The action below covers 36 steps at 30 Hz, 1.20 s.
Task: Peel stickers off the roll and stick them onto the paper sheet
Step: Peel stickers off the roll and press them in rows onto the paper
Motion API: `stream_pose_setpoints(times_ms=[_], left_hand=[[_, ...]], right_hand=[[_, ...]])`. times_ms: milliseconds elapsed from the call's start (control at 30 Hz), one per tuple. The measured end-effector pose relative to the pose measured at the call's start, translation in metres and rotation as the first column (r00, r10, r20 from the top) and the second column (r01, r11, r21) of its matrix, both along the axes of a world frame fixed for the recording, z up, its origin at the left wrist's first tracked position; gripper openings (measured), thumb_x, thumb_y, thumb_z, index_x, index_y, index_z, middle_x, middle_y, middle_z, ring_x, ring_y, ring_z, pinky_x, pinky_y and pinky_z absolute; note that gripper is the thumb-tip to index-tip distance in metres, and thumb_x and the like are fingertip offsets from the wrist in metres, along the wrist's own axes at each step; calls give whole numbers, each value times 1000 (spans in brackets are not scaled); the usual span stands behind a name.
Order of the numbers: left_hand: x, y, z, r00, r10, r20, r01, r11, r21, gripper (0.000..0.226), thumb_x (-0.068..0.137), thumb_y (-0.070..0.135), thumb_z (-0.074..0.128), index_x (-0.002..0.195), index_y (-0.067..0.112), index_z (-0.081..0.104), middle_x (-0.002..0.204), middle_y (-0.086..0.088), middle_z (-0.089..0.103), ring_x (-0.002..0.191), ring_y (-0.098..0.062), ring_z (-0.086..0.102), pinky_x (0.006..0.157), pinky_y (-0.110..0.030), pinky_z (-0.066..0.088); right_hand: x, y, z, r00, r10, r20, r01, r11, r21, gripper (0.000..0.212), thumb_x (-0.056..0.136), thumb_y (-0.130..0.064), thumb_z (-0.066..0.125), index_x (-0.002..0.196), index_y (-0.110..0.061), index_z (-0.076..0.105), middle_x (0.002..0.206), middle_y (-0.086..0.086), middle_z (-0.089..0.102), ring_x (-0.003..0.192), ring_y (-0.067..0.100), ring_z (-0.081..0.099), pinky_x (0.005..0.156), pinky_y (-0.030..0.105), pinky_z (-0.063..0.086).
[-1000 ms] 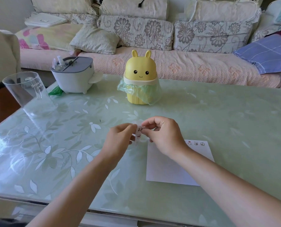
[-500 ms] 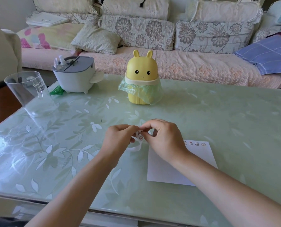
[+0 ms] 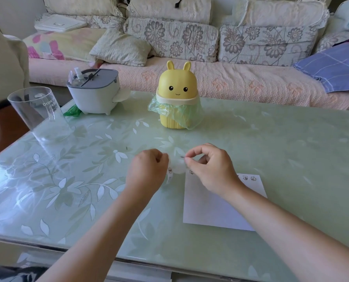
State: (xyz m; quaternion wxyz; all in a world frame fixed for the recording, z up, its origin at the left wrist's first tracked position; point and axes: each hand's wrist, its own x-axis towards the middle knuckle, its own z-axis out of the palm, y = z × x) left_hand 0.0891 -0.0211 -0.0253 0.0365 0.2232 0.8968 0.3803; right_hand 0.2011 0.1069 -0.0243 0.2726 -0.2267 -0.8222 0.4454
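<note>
A white paper sheet lies flat on the green table, with small stickers along its far edge. My left hand grips the sticker roll, whose loose strip with tiny pictures hangs from my fist just left of the sheet. My right hand hovers over the sheet's far left corner, thumb and forefinger pinching a small peeled sticker that is barely visible. The two hands are a short gap apart.
A yellow rabbit-shaped bin with a green bag stands behind the hands. A clear plastic cup and a grey-lidded white container sit at the back left. A sofa with cushions runs beyond the table.
My hands were pressed together working on the strip; now they have drawn apart, the right one pulling away to the right with a sticker pinched, the left keeping the roll.
</note>
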Motion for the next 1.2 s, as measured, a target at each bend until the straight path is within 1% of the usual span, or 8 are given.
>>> stream_pose_setpoints(times_ms=[133,267,400,600,733,833,967,1200], left_hand=[[-2,1,-9,937,-80,-341,61,996,-66,19,90,32,60,83,14,56,85,1,51,76,-20,48,64,-32,35],[13,8,-11,755,-339,-561,367,928,-66,10,85,21,66,89,14,60,89,-1,52,82,-22,50,72,-34,43],[33,13,-24,566,-651,-506,621,740,-258,11,89,22,59,92,19,69,96,3,60,88,-20,55,70,-38,49],[50,8,-42,561,-775,-291,667,631,-396,35,95,38,50,128,30,61,135,10,50,125,-14,43,90,-37,49],[52,7,-44,570,-792,-218,745,610,-270,33,95,31,54,127,27,62,136,8,51,125,-13,41,98,-33,43],[45,4,-46,626,-744,-233,701,668,-251,33,95,25,55,127,22,62,137,6,51,126,-14,42,96,-36,45],[27,-3,-44,723,-643,-254,551,758,-350,43,93,45,55,133,29,56,143,9,43,134,-12,34,101,-29,39],[14,-12,-45,734,-653,-187,586,747,-313,47,89,50,60,133,34,57,143,8,44,131,-9,36,100,-27,40]], right_hand=[[13,17,-5,992,-82,91,91,992,-92,13,86,-19,73,76,-26,72,55,-19,62,49,6,53,50,15,41],[21,31,-7,984,-118,137,151,953,-261,5,87,-12,73,81,-14,73,58,-8,63,49,11,57,46,18,43],[30,36,-11,973,-99,207,168,922,-350,3,87,-11,72,84,-10,72,67,-3,68,49,12,57,46,24,44],[36,41,-10,957,-115,267,201,926,-321,2,85,-15,72,84,-14,73,77,3,72,52,13,59,48,26,46],[38,39,-8,949,-69,307,169,934,-315,2,83,-15,72,84,-14,73,75,1,72,52,12,59,49,27,47],[36,36,-9,944,-43,329,155,934,-321,2,83,-16,72,83,-14,73,73,1,71,52,12,58,50,27,48],[29,31,-8,934,-38,354,157,935,-316,3,83,-16,71,81,-15,74,56,-8,64,47,9,57,49,24,48],[13,22,-7,913,-24,406,142,954,-263,6,78,-19,72,74,-16,74,72,4,73,48,11,57,48,24,44]])
